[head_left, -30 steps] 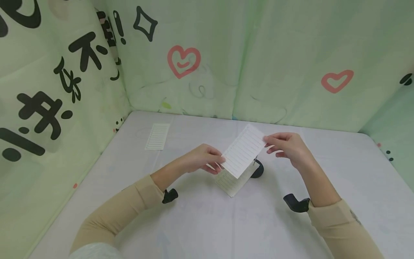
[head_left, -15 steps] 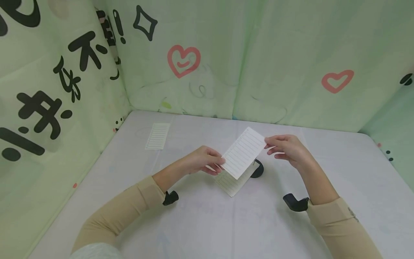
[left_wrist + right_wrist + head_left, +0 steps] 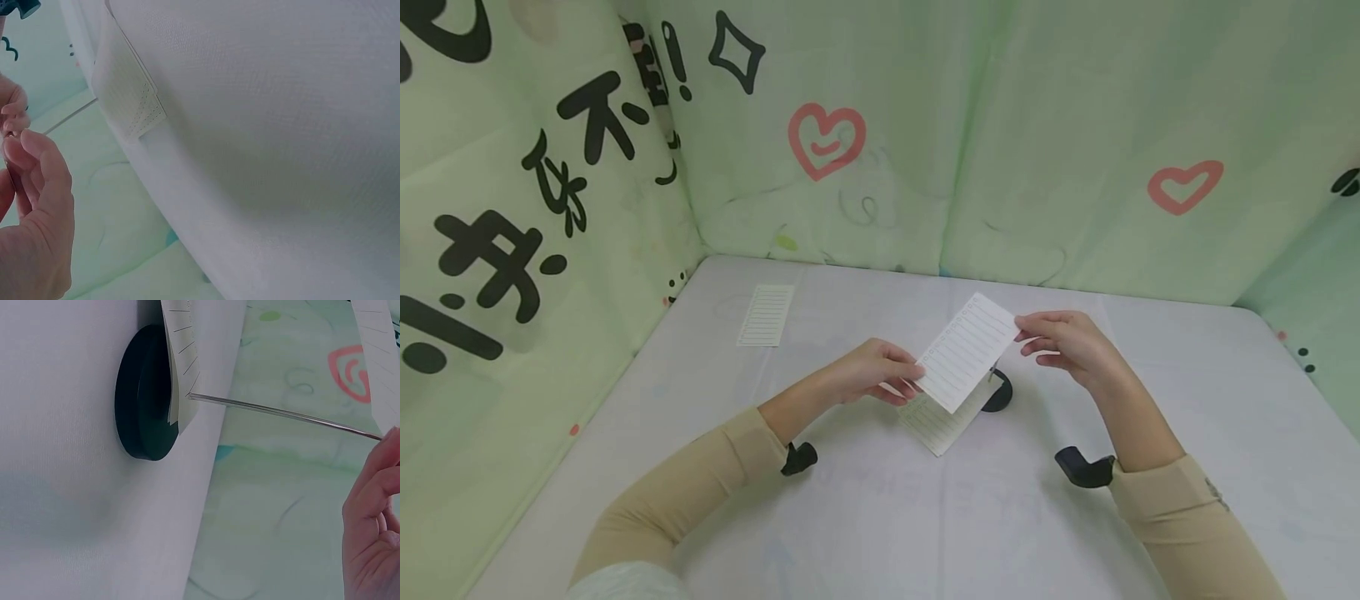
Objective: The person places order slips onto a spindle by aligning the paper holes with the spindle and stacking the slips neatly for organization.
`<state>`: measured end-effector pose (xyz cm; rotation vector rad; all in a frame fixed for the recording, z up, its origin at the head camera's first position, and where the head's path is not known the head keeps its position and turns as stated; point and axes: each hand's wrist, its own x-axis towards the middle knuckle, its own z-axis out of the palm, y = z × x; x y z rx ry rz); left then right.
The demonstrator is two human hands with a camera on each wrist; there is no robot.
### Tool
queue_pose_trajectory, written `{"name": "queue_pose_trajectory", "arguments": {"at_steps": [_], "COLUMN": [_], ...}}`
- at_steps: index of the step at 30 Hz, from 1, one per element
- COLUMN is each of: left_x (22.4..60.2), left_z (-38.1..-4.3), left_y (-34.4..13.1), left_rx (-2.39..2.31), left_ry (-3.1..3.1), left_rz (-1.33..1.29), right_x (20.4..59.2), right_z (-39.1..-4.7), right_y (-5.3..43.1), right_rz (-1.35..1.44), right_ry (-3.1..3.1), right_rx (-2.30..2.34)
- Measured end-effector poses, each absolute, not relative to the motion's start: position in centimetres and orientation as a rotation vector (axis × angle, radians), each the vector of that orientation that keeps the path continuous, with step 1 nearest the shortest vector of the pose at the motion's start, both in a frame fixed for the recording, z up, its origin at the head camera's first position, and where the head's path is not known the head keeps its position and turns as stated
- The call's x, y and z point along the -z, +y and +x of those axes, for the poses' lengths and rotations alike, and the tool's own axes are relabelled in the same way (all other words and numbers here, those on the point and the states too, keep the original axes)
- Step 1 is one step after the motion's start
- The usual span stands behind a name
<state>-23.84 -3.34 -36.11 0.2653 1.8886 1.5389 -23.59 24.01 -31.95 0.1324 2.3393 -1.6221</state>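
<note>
A white lined card (image 3: 967,352) is held up in the head view, over a bill spike with a black round base (image 3: 1002,393). My left hand (image 3: 874,372) pinches its near-left corner. At the opposite corner, my right hand (image 3: 1067,343) pinches it with thumb and fingers. Below lie several lined sheets (image 3: 942,423), low on the spike. The right wrist view shows the thin metal rod (image 3: 281,414) passing through these sheets (image 3: 185,356) and reaching up to the right fingers. Its tip is hidden there, and I cannot tell whether it touches the held card.
Another lined card (image 3: 765,316) lies flat at the back left of the white table (image 3: 865,525). Green printed curtains (image 3: 1037,125) stand behind and on both sides. Black curved pieces (image 3: 1084,468) stick out at both sleeve cuffs.
The held card's far corner has dipped slightly since a second ago. Both hands keep their grip over nearly the same spot.
</note>
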Motion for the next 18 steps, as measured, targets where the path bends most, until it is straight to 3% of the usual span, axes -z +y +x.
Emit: {"name": "queue_pose_trajectory", "arguments": {"at_steps": [18], "left_x": [36.05], "left_z": [-24.05], "left_y": [-2.69], "left_rx": [-1.567], "left_ry": [1.868], "left_rz": [0.286], "right_x": [32.17], "right_z": [-23.97], "right_y": [24.79], "right_rz": [0.177], "right_ry": [2.222], "right_rx": [1.741]}}
